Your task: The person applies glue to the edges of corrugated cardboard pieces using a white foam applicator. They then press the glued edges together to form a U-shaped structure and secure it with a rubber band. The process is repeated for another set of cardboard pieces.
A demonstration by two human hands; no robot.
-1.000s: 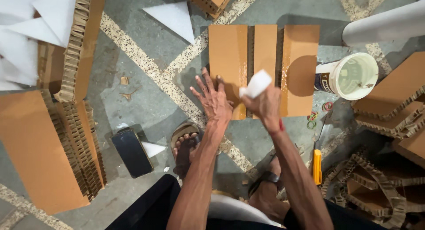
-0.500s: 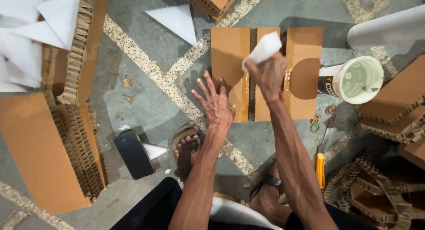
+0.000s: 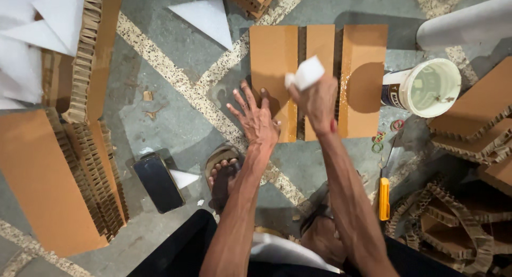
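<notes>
Left hand (image 3: 257, 117) spread flat, fingers splayed, pressing the grooved brown cardboard panel (image 3: 273, 63) on the floor — right hand (image 3: 318, 98) closed around a white wad (image 3: 305, 73) over the panel's middle strip.

Left hand (image 3: 260, 116) flat on cardboard panel (image 3: 273, 58), right hand (image 3: 318, 98) gripping white pad (image 3: 305, 72), bucket (image 3: 424, 88) nearby
</notes>
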